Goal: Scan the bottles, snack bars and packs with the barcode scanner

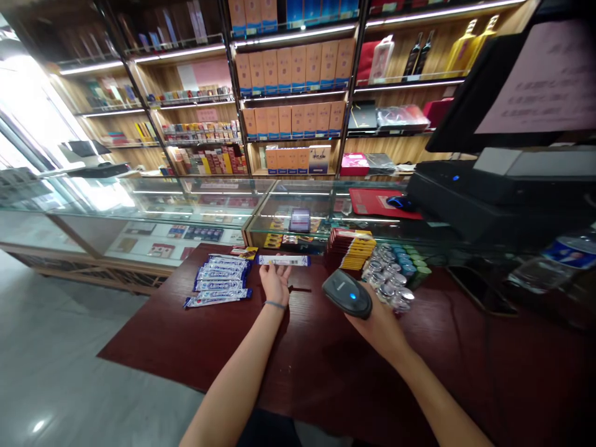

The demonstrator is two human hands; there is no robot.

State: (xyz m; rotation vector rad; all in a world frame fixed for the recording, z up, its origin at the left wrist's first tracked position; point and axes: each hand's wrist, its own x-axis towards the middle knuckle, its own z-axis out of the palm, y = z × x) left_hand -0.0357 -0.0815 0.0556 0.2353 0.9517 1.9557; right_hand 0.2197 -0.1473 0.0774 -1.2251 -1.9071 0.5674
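My left hand (275,284), palm up with a band at the wrist, holds a long blue-and-white snack packet (285,260) level at the counter's far side. A barcode shows on the packet's upper face. Around the grip of a dark barcode scanner (347,294) my right hand (379,316) is closed. Its blue light is lit, and its head points left toward the packet. Several similar blue-and-white packets (221,276) lie in an overlapping row left of my left hand. One yellow-and-red packet (245,252) lies behind them.
Beyond the dark red wooden counter (298,372) stand glass display cases (209,211). Right of centre are stacked yellow-and-brown packets (351,248) and several small cans (388,279). A monitor (507,81), a phone (482,290) and a plastic bottle (554,264) are at the right.
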